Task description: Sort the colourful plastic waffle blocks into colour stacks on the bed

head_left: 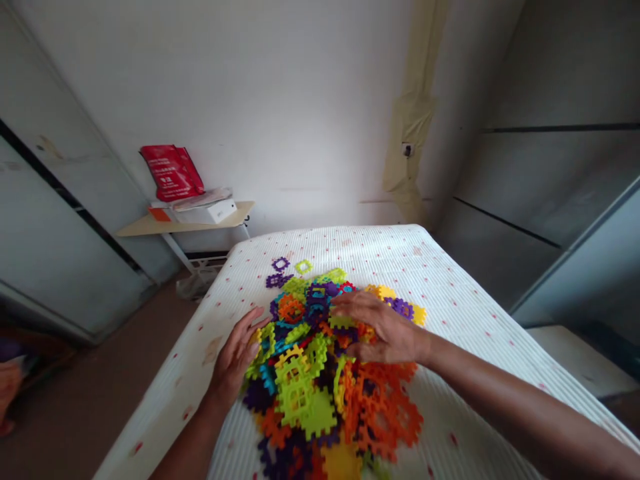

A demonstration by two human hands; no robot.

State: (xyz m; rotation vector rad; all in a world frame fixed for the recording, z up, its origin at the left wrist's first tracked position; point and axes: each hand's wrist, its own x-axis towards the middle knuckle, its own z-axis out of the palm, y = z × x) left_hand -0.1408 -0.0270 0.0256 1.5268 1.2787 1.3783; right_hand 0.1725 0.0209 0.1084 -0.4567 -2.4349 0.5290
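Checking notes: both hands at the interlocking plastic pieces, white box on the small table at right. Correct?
No: head view has the white box on the small table at left. Left hand and right hand are at the interlocking plastic pieces.

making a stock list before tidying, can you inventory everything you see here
interlocking pieces: many, lime, orange, purple, yellow, blue, red; heaped on the cover
purple ring piece: one, purple, beyond the heap
lime ring piece: one, lime, beside it
cover: one, white with red spots, under the pieces
side table: one, pale top, back left
red packaging: count unclear, red, above the side table
box: one, white, on the side table
wall: one, whitish, behind
wall socket: one, dark and pale, right of centre
floor: one, brown, left
left hand: one, bare, heap's left edge
right hand: one, bare, over heap's right side
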